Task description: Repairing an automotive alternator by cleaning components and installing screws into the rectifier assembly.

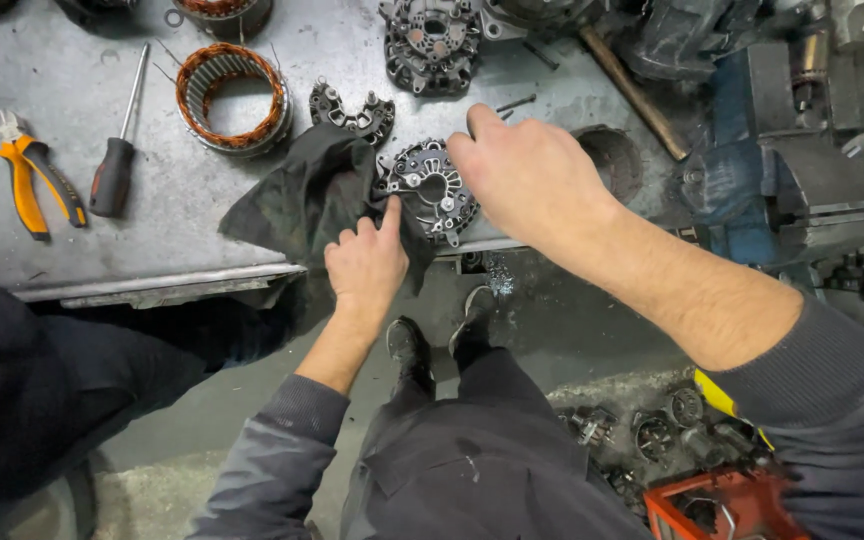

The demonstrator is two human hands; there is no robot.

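Left hand (367,262) grips a dark rag (302,195) at the bench (82,90) front edge, index finger out & pressing cloth against the round black alternator plate (432,190). Right hand (522,170) lies over the plate's right side, fingers curled down on its rim, holding it. Plate sits near bench edge, just right of the rag. Behind rag: horseshoe-shaped black part (352,112), copper-wound stator ring (232,97). Far left: black-handled screwdriver (117,160), orange pliers (32,180). Blue vise (772,190) on the right
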